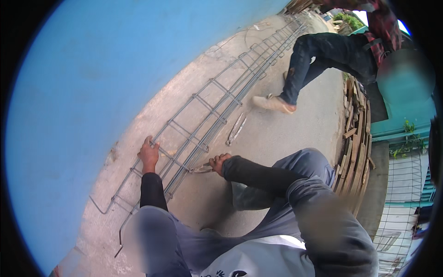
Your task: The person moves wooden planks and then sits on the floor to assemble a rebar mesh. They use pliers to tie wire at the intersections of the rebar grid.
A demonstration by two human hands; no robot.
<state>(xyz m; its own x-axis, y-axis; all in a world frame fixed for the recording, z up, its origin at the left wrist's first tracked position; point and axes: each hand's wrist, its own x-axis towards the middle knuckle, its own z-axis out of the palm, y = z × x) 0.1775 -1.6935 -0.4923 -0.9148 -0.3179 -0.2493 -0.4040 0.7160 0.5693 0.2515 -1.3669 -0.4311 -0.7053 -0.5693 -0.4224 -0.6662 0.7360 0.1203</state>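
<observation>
A long cage of steel reinforcing bars [203,102] with tied cross stirrups lies on the concrete beside the blue wall, running away from me. My left hand [149,156] is closed around the cage's outer bar on the wall side, near its close end. On the cage's other side, my right hand [219,165] grips a pair of pincers [201,169]. The tool's head reaches the bars at a stirrup corner; whether its jaws bite on wire is too small to tell. A bent bar end [121,234] sticks out near my left knee.
A long narrow pale object [236,129] lies on the concrete beside the cage. Ahead to the right, another person [318,60] in dark trousers is by the cage. Stacked wooden planks [353,152] line the right side, with wire mesh [401,198] beyond. The blue wall [87,92] borders the left.
</observation>
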